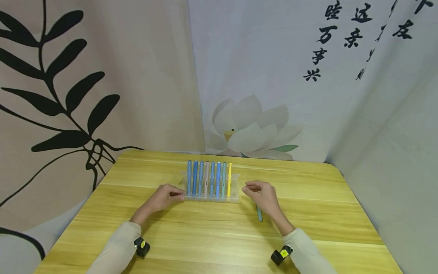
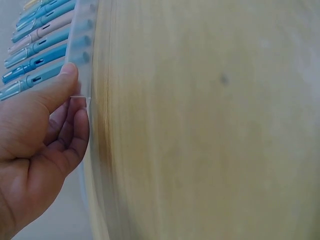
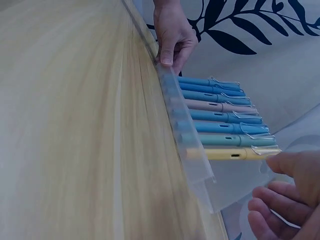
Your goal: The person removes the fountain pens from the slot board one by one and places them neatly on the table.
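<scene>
A clear plastic pen rack (image 1: 210, 199) stands on the table, holding a row of upright pens. Most are shades of blue; among them are a pale pink pen (image 1: 207, 179), a green pen (image 1: 224, 179) and, at the right end, a yellow pen (image 1: 229, 180). My left hand (image 1: 167, 197) pinches the rack's left end between thumb and fingers, plain in the left wrist view. Just past the right end is my right hand (image 1: 262, 196), holding nothing, its fingers loosely bent. Below that hand a loose blue-green pen (image 1: 259, 214) lies on the table, partly hidden by it.
The wooden table (image 1: 205, 243) runs back to a cloth backdrop (image 1: 154, 76) with printed leaves, a lotus and writing. A pale cloth wall (image 1: 386, 133) borders its right side. Both wrists carry small black cameras.
</scene>
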`<state>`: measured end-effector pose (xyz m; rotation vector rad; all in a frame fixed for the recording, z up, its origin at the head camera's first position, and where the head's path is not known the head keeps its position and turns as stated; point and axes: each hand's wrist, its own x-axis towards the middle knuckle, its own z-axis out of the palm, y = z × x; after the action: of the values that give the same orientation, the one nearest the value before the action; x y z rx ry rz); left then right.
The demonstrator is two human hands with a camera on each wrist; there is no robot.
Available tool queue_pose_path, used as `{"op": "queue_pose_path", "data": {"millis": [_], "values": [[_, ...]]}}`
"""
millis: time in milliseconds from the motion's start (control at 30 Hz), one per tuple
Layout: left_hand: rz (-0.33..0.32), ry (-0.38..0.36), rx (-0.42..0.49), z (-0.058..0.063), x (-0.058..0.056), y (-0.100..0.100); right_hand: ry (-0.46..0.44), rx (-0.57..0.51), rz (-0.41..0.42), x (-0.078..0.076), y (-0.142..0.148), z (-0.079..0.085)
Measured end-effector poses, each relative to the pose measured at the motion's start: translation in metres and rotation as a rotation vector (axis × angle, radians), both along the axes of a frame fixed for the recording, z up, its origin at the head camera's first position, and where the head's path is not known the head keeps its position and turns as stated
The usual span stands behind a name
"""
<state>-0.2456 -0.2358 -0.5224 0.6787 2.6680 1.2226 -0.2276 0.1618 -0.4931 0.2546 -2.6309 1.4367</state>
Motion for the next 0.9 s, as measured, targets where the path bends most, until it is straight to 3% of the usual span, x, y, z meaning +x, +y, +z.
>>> {"op": "queue_pose_path", "data": {"millis": [600, 900], "values": [[-0.001, -0.014, 0.016, 0.002, 0.001, 0.001, -0.036, -0.064, 0.037, -0.019, -0.039, -0.014], [0.012, -0.013, 0.007, 0.001, 0.002, 0.001, -0.057, -0.035, 0.054, -0.024, -0.047, -0.020]]}}
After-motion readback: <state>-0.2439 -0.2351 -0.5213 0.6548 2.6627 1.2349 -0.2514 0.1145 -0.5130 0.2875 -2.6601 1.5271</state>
